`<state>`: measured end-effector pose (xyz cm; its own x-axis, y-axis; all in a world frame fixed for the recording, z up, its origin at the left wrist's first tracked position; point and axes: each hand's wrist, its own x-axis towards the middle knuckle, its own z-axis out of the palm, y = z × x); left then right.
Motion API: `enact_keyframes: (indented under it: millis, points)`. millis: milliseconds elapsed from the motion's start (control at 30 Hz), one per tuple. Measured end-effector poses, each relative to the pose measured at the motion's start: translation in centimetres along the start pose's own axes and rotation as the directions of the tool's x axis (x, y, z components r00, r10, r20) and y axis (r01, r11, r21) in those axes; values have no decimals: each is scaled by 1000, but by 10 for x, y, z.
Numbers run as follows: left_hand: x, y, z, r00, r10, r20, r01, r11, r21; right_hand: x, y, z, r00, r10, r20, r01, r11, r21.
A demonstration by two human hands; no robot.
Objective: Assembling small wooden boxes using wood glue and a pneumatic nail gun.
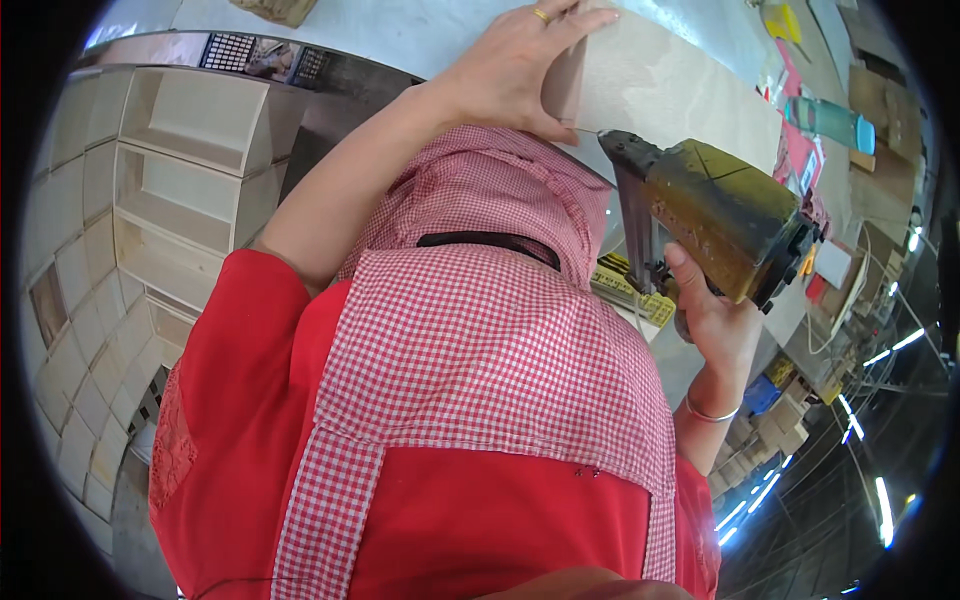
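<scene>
A pale plywood piece (680, 85) lies on the worktable at the top of the view. A narrow end face shows at its left side, where my left hand (515, 72) grips it with thumb and fingers spread around the corner. My right hand (715, 310) is wrapped around the handle of a worn yellow-brown nail gun (720, 205). The gun's dark nose points left, at the near edge of the plywood close to its left corner; I cannot tell whether it touches. Part of the grip and most of my right fingers are hidden behind the gun.
Pale wooden shelf boxes (185, 150) are stacked at the left. A teal water bottle (830, 124) lies on the table at the right, near a yellow object (782, 22). A yellow crate (635, 290) sits below the table edge. Black baskets (228, 52) stand at the upper left.
</scene>
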<state>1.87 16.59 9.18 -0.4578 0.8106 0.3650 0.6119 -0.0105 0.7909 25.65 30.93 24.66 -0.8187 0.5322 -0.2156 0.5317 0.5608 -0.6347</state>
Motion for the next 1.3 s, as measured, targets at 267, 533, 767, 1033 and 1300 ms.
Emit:
enact_keyframes:
  millis: [267,533,767,1033,1300]
  points:
    - [1,7,-3,999,-40,0,40,997,64,3,-7,11,999,-51,-11,51,999,5]
    - [1,7,0,999,-35,-13,36,998,43,0,-18,5,998,59,20,-57,993,-103]
    - [-14,3,3,995,-81,-55,80,997,-16,14,-35,1,1000,28,-9,-28,998,-60]
    - [-33,-15,35,976,-27,-217,39,998,52,44,-50,8,998,-42,49,50,984,-172]
    - [-38,4,43,984,-23,-178,35,997,63,27,-39,3,988,-152,-16,149,981,-124]
